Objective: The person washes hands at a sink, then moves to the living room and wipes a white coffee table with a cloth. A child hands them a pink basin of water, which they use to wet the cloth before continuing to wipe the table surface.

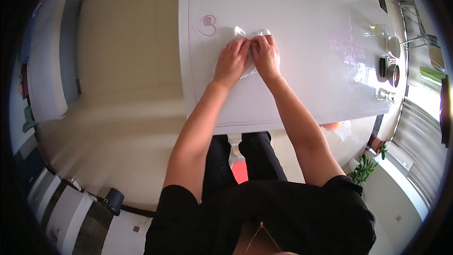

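A thin white plastic bag (250, 68) rests on the white table (300, 14), partly covered by both hands. My left hand (231, 60) grips its left side, the fingers bent into the crumpled top. From the other side my right hand (267, 56) pinches the same top, its fingertips close against those of the left. Two tufts of the bag stick up beyond the fingers. What the bag contains is hidden.
A printed heart (206, 24) marks the tabletop's left part. At the far right end stand a metal bowl (393, 75), a black case (382, 67) and glassware (385, 95). Beneath the right edge hangs another plastic bag (342, 129). A potted plant (363, 170) stands lower right.
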Available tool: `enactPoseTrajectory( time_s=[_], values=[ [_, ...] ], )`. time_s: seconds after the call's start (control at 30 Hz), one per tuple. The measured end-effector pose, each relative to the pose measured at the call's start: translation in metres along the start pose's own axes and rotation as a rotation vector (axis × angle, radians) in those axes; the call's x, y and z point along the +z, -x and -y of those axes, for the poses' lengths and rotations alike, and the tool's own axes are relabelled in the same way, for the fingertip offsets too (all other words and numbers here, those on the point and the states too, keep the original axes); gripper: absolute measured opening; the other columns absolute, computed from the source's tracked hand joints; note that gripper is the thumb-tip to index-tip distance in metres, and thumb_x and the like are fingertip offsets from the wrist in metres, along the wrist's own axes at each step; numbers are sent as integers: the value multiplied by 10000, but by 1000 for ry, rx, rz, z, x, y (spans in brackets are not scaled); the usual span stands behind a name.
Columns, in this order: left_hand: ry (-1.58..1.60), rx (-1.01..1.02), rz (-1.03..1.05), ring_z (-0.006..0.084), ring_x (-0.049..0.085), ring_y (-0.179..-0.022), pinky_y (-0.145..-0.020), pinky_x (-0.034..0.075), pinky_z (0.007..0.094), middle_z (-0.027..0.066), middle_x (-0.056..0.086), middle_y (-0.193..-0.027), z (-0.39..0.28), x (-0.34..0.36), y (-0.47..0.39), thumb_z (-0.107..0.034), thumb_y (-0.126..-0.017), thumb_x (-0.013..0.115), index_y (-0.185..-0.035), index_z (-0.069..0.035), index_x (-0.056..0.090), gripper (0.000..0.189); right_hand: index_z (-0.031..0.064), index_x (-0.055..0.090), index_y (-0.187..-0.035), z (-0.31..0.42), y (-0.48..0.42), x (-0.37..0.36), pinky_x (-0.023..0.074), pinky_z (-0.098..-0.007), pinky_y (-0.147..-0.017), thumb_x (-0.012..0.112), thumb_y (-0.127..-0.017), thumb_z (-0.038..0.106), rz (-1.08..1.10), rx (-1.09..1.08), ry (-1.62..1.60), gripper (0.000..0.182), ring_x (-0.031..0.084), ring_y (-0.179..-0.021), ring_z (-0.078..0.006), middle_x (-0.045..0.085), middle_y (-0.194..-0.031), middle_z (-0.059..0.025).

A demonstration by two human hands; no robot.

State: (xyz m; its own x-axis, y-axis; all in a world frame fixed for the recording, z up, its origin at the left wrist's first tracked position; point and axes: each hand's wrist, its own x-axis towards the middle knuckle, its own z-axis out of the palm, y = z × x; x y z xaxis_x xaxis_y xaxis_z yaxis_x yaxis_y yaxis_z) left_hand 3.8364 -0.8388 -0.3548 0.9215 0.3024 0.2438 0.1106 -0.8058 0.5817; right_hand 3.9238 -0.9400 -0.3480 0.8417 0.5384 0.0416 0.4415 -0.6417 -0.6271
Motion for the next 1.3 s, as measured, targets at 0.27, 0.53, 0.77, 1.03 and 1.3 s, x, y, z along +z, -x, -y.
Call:
enactPoseTrajectory(
  time_s=[0.27,0.53,0.77,1.03,1.3],
  values=[
    [-318,205,-126,265,424,-1244,-1021,354,407,124,461,-1288,8,17,-3,-159,-861,523,-1264,-4,451,438,61,579,-1124,-14,-14,25,398,-387,-970,477,-859,95,-171,-351,151,285,488,-1129,-296,518,-1238,-81],
    [-316,118,-189,290,369,-1288,-1072,293,403,157,424,-1346,-15,58,65,-243,-873,495,-1331,-16,373,525,55,579,-1137,-48,34,31,409,-383,-977,379,-928,167,-116,-446,118,310,470,-1173,-296,516,-1269,-95],
    [-312,51,20,276,283,-1352,-1117,221,394,152,332,-1431,-87,52,174,-275,-914,446,-1368,0,337,543,39,541,-1204,-62,178,-1,388,-376,-1008,453,-854,61,-99,-424,120,362,455,-1185,-308,500,-1275,-106],
    [-386,69,66,281,241,-1375,-1130,197,401,149,288,-1464,-114,57,202,-272,-929,419,-1386,-1,302,544,33,522,-1213,-71,233,-22,365,-416,-1017,481,-834,83,-97,-426,107,385,418,-1216,-315,458,-1311,-108],
    [-353,50,93,272,215,-1390,-1133,177,407,158,251,-1484,-96,67,148,-274,-929,394,-1418,-4,245,579,58,457,-1305,-82,174,-20,326,-413,-1043,414,-895,150,-71,-370,213,422,358,-1314,-229,389,-1411,-86]
  ],
)
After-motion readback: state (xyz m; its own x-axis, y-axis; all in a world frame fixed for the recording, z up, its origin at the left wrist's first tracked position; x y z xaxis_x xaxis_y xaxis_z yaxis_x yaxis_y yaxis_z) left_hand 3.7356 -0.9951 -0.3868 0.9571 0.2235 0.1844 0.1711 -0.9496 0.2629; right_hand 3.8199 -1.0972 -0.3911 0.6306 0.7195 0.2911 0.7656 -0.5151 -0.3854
